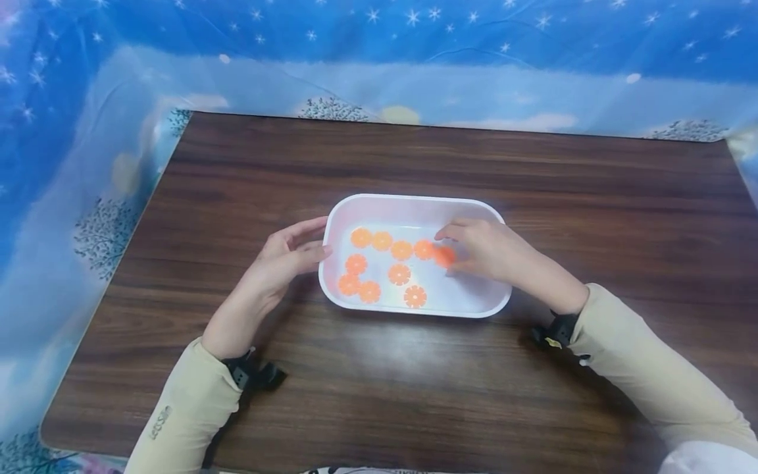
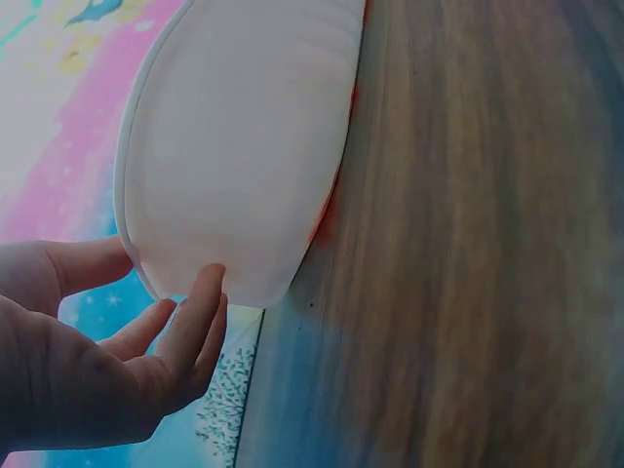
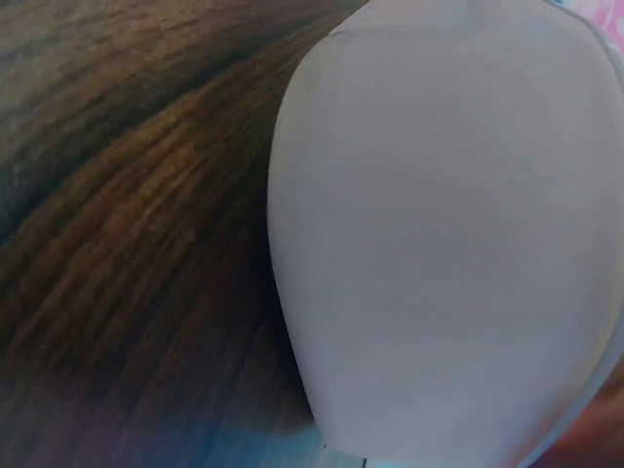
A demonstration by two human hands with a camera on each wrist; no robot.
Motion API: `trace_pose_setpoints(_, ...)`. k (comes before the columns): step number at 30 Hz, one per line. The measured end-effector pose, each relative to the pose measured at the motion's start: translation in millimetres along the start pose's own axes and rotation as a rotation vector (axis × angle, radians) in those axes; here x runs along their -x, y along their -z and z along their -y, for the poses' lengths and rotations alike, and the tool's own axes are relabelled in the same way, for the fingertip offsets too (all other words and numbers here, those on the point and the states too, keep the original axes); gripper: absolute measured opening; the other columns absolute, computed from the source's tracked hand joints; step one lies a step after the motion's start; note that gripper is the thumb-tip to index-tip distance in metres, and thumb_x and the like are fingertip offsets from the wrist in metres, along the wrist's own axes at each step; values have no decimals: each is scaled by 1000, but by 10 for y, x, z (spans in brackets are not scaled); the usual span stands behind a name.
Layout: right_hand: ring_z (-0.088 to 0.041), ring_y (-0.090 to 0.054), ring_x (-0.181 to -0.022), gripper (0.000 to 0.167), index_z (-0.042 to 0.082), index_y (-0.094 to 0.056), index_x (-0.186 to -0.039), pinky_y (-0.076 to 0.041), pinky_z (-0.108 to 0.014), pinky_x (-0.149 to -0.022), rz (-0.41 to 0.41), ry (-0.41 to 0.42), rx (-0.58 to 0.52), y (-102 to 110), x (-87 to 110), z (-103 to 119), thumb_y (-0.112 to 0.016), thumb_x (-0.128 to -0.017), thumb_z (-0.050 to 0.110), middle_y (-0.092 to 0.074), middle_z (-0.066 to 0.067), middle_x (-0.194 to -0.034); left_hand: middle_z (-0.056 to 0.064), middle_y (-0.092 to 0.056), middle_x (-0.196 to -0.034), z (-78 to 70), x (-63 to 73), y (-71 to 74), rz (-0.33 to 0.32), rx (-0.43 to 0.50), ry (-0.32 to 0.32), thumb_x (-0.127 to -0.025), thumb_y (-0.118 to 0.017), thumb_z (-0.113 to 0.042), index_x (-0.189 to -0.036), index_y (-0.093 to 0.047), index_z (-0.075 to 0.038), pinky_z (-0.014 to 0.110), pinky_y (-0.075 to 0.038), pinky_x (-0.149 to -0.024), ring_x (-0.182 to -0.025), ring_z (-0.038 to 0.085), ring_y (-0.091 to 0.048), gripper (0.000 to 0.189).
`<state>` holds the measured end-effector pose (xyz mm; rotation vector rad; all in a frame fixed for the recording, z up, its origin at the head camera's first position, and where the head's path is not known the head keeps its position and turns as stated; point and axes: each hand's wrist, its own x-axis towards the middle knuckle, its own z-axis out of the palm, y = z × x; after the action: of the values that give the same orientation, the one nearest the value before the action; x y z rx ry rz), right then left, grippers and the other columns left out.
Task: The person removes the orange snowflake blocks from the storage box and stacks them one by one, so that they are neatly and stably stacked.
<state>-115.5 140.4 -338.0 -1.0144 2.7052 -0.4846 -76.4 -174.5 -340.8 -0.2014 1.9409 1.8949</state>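
Observation:
A white plastic tub [image 1: 408, 205] stands on the table with several orange notched discs [image 1: 401, 250] lying on its floor. My left hand [image 1: 278, 260] is at the tub's left end, thumb and fingers fairly straight against the outer wall. In the left wrist view those fingers [image 2: 200, 312] touch the outside of the tub [image 2: 244, 146]. My right hand [image 1: 488, 247] reaches over the right end into the tub, thumb and forefinger spread apart. A blurred orange disc [image 1: 444, 256] is right at its fingertips, overlapping the neighbouring disc. The right wrist view shows the tub's outer wall [image 3: 439, 214], which hides the hand.
The dark wood table [image 1: 379, 388] extends around the tub on every side. A blue patterned cloth [image 1: 367, 39] hangs behind the table and along its left edge. Black wrist straps [image 1: 243, 372] sit at both sleeve cuffs.

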Motion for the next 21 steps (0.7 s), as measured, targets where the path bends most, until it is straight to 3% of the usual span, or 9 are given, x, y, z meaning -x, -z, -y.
trace_pose_setpoints(10, -19, -54, -80, 44, 10, -68, -108, -46, -33, -71, 17, -55, 60, -58, -60, -1, -83, -70, 25, -65, -5, -98, 13, -48, -135, -2, -14, -35, -55, 6, 40, -89, -59, -6, -139, -42, -9, 28, -51, -83, -110, 19, -58, 53)
trace_pose_setpoints(21, -20, -54, -82, 39, 9, -68, -102, -45, -35, -76, 62, -163, 40, -87, -119, 17, -83, -70, 27, -65, -3, -90, 13, -47, -136, 8, -1, -40, -61, 38, 34, -89, -59, -3, -139, -42, -8, 26, -52, -78, -100, 15, -60, 53)
